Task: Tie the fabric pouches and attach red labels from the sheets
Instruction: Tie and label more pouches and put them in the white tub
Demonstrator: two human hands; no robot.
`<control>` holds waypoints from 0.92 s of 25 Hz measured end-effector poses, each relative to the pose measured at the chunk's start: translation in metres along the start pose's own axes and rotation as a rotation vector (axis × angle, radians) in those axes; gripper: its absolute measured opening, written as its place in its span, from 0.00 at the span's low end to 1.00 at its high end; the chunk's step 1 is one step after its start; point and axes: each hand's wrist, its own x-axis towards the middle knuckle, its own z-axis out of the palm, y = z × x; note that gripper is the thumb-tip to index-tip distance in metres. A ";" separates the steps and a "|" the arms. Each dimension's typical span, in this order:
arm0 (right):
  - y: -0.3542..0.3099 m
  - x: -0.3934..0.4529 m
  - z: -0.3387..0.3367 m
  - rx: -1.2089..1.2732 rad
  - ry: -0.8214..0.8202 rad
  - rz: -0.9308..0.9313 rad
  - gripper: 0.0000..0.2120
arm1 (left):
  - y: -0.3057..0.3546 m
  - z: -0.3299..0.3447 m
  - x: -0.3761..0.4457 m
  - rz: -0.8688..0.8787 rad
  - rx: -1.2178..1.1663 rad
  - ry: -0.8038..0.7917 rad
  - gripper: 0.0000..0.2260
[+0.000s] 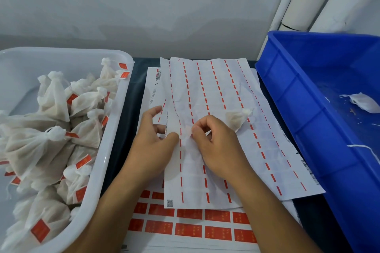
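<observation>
A thin white fabric pouch (192, 148) lies on the label sheets at the middle of the table. My left hand (152, 146) and my right hand (218, 146) both pinch its gathered neck between thumb and fingers. A second filled pouch (238, 118), with no label visible on it, rests on the sheets just beyond my right hand. Spent backing sheets (205, 92), with only thin red strips left, lie on top. Under them, near the table's front edge, a sheet of whole red labels (189, 227) shows.
A white plastic tub (115, 129) on the left holds several tied pouches with red labels. A blue crate (287, 92) on the right holds one loose pouch (364, 101) and bits of string. A grey wall and white pipes stand behind.
</observation>
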 end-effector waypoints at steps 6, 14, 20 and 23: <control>-0.005 -0.002 -0.003 0.158 -0.006 0.095 0.07 | -0.002 -0.003 -0.002 0.101 0.200 0.042 0.34; -0.008 0.001 -0.014 0.461 -0.031 0.200 0.07 | -0.020 -0.005 0.006 0.123 0.535 0.191 0.29; -0.012 0.004 -0.027 0.647 0.001 0.199 0.09 | -0.024 -0.002 0.003 0.078 0.760 0.175 0.31; -0.012 0.005 -0.036 0.762 0.074 0.187 0.12 | -0.022 0.001 -0.002 0.195 0.888 0.266 0.33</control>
